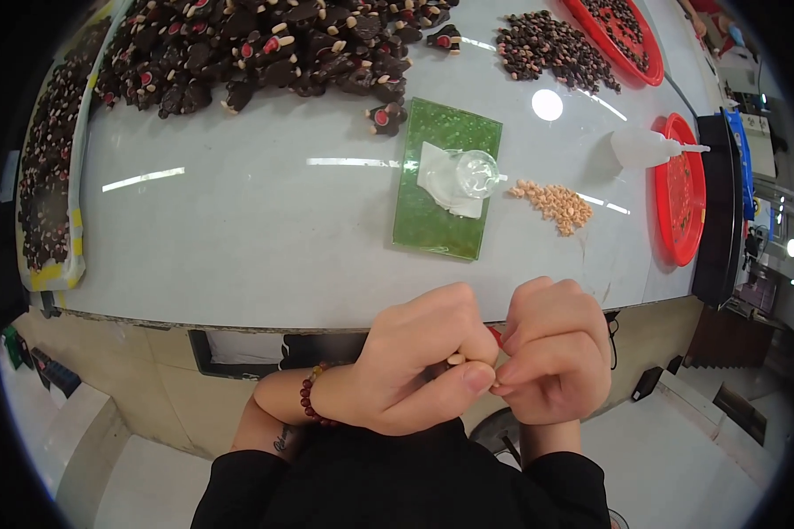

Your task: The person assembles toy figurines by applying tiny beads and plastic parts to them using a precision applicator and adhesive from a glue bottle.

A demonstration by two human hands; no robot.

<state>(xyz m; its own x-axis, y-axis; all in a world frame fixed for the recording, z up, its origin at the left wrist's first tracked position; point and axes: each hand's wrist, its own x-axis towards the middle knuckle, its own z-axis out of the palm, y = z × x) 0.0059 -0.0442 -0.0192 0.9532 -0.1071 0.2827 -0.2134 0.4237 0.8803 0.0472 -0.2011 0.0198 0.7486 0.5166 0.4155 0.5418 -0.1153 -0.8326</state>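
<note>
My left hand point(428, 361) is closed, thumb and forefinger pinching a small dark figure point(454, 362) with a beige part. The fingers hide most of it. Pressed up against it at the fingertips is my right hand point(558, 353), also closed, pinching a tiny beige piece point(498, 384). A bit of red point(497, 335) shows between the two hands. Both are held just off the table's near edge. On the table, a large heap of dark brown figures point(282, 53) with beige and red parts lies at the far left. A small pile of beige pieces point(556, 207) lies beyond my right hand.
A green glass slab point(445, 234) carries a white paper point(434, 172) and a clear round cup point(477, 175). To the right are a white squeeze bottle point(640, 147), red trays point(679, 229) and a pile of dark and pinkish pieces point(551, 53). A long filled tray point(75, 251) stands left.
</note>
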